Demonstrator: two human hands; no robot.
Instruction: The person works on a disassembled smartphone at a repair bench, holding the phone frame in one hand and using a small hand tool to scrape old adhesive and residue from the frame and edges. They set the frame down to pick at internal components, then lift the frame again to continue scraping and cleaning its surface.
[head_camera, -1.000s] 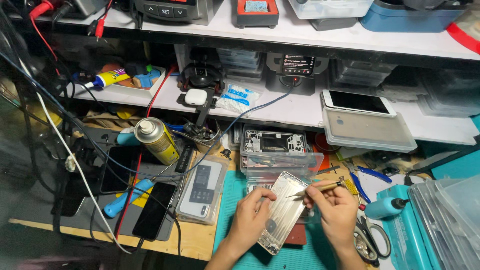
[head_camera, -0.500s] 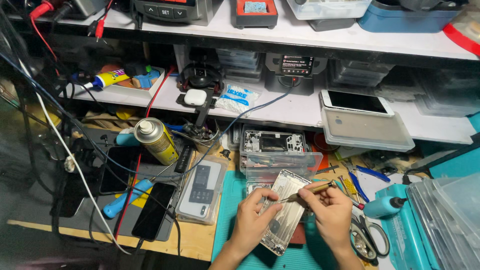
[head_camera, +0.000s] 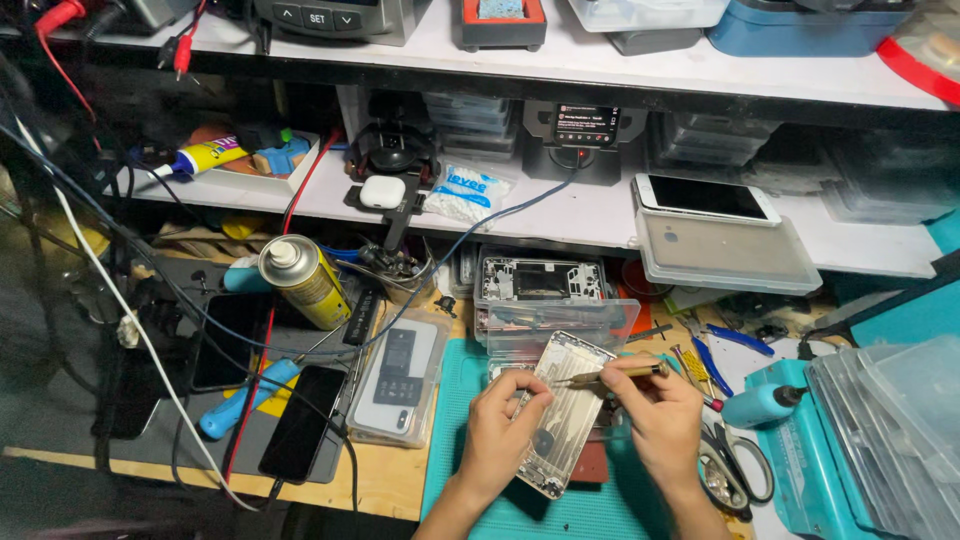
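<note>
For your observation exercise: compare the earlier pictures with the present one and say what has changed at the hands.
The right hand swung the screwdriver flatter, its tip now pointing left over the phone housing. The left hand kept holding the housing's left edge; the spray can stayed put.

Two hands are seen over the surface (head_camera: 400, 480): the left hand (head_camera: 500, 430) and the right hand (head_camera: 655, 420). One silver phone housing (head_camera: 565, 415) and one screwdriver (head_camera: 610, 375) are held between them. One yellow spray can (head_camera: 300, 280) is counted, one blue bottle (head_camera: 760, 405), one pair of scissors (head_camera: 735, 470), one white earbud case (head_camera: 382, 192), one glue tube (head_camera: 200, 158). Two dark phones (head_camera: 300, 420) are laid at the left, and one white phone (head_camera: 705, 198) is on the shelf (head_camera: 560, 215).
</note>
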